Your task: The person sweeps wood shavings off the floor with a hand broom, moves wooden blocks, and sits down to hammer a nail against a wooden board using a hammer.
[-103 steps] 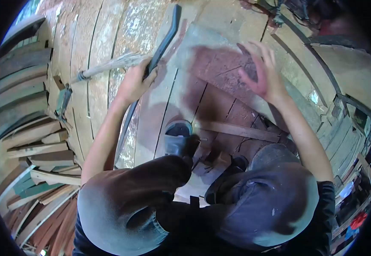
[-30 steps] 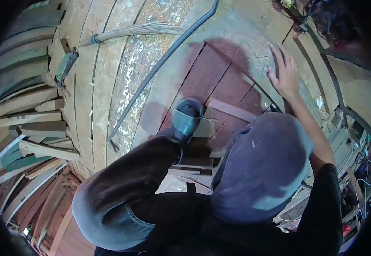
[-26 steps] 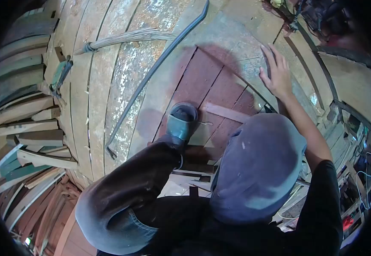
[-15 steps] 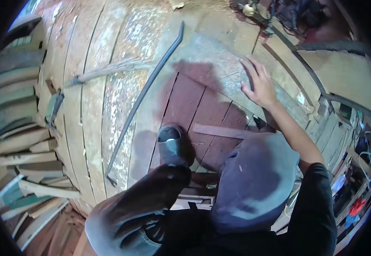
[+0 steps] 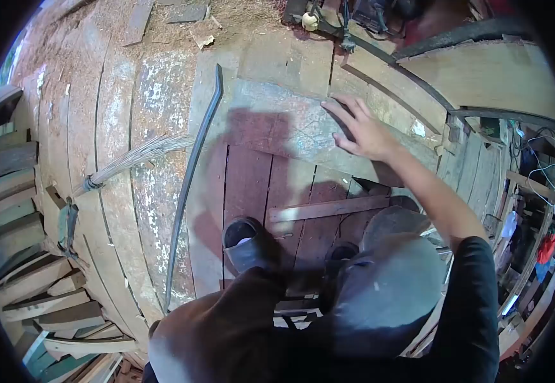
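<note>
My right hand (image 5: 364,131) is stretched out with its fingers apart, over the right part of a worn, paint-stained board (image 5: 303,121) on the plank floor. Nothing is in its grip; whether the fingertips touch the board I cannot tell. My left hand is out of view. Left of the board lies a long dark metal bar (image 5: 193,166) with a bent upper end. A bundle of thin sticks (image 5: 140,156), bound at one end, lies beside the bar. Below the board is a narrow wooden strip (image 5: 328,208), near my dark slipper (image 5: 252,246).
Stacked wood pieces (image 5: 41,287) line the left side. Sawdust (image 5: 245,19) and scraps cover the floor at the top. Dark equipment with cables (image 5: 376,16) stands at the top right. A curved panel (image 5: 482,73) and cluttered shelving (image 5: 533,236) are at the right.
The view has shifted, showing more floor at the top and both my feet. My right hand stays spread over the board and appears slightly further left and lower in view.
</note>
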Action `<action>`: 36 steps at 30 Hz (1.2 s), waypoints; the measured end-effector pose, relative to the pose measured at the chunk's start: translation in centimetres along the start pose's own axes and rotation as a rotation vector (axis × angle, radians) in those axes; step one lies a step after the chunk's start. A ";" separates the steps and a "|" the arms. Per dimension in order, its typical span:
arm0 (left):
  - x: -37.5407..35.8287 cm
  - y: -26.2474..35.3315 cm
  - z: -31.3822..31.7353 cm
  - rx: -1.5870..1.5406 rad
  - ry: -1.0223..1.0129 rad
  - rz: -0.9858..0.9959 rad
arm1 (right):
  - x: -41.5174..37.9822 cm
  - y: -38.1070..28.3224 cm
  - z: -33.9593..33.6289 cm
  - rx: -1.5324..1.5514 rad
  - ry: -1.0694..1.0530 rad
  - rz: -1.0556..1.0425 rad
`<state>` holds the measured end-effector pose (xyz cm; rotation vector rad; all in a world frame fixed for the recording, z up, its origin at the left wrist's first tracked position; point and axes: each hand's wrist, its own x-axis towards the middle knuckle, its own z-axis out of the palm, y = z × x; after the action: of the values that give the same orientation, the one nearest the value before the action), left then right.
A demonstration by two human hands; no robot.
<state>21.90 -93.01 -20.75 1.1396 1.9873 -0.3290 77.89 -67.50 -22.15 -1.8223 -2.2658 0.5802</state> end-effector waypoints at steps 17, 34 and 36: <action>7.1 -5.9 -4.5 -0.281 0.135 0.215 | 7.4 -1.7 -16.1 -0.552 -0.248 0.321; 8.5 -8.6 -5.9 -0.671 0.333 0.439 | -17.6 -18.1 0.5 -0.004 -0.030 0.630; 7.5 -8.5 -6.0 -0.710 0.394 0.465 | -19.7 -18.0 7.5 0.049 0.103 0.728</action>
<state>9.83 -89.86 -23.83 1.1823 1.8321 0.8338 63.60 -91.04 -19.63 -2.5635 -1.4572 0.6049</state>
